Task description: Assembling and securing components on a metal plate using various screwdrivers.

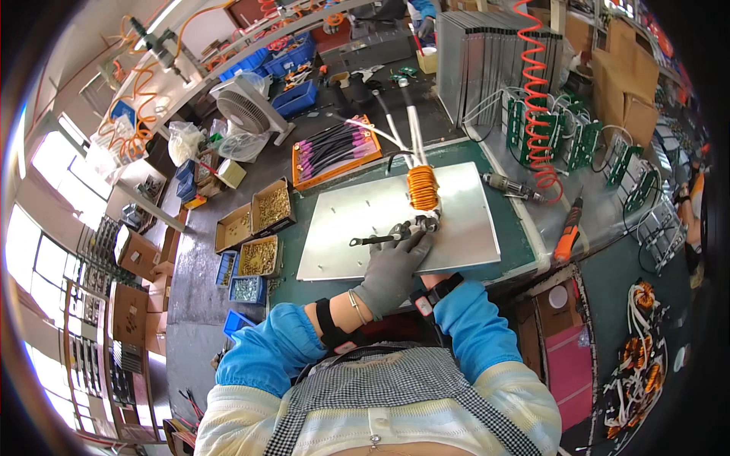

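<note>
Evidently the work is kept close to the body: both gloved hands meet near the front edge of the metal plate [465, 220], just below the orange wound coil [423, 188]. The left hand [386, 275] lies across the plate with its fingers at a short black cable [376, 239] whose ringed end points left; whether they grip or merely steady it, I can't tell. The right hand [420, 255] is mostly covered by the left, so its state is hidden from me.

The coil rests on the right half of the plate, its white leads [414, 133] running off past the far edge, probably to keep them away from the fingers. Brass fittings [272, 207] sit in boxes off to the left, presumably for easy reach, and a power screwdriver [569, 234] lies to the right, well apart from the plate.

As for room, there's a broad stretch left of the coil, though small studs [368, 203] stand up there to catch a sleeve. Beyond the far left edge, an orange tray [334, 176] of cables limits sliding that way.
</note>
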A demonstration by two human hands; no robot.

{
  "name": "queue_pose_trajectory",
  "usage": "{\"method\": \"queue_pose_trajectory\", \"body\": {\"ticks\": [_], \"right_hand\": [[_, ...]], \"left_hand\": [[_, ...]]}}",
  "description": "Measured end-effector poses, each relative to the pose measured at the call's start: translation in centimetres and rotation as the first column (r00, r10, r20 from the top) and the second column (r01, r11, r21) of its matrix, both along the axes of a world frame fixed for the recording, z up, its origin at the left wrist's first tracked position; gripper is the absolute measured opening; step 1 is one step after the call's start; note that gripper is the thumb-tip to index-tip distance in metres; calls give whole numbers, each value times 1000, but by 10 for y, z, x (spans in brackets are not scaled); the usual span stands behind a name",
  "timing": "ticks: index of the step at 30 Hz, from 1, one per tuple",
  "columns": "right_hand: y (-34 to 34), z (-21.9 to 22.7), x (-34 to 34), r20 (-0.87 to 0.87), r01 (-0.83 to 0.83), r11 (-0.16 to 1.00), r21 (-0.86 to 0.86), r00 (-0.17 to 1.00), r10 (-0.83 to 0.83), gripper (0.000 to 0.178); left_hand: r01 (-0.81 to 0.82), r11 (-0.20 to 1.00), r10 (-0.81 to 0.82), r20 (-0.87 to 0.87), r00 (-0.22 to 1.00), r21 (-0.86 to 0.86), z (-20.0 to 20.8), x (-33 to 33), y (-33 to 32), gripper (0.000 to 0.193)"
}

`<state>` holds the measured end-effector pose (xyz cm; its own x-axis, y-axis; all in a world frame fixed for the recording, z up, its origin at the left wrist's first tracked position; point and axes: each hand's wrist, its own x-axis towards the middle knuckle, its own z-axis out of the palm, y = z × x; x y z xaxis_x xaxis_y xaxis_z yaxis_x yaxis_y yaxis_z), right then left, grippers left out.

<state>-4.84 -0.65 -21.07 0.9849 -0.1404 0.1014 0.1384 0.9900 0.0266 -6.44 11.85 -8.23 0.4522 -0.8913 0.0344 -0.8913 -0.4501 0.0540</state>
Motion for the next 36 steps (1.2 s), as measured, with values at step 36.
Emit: {"method": "queue_pose_trajectory", "body": {"ticks": [36], "right_hand": [[-55,-91,-45,184,-41,-340,-939,777,-602,52]], "left_hand": [[-267,956,248,155,956,121,-71,29,-31,66]]}}
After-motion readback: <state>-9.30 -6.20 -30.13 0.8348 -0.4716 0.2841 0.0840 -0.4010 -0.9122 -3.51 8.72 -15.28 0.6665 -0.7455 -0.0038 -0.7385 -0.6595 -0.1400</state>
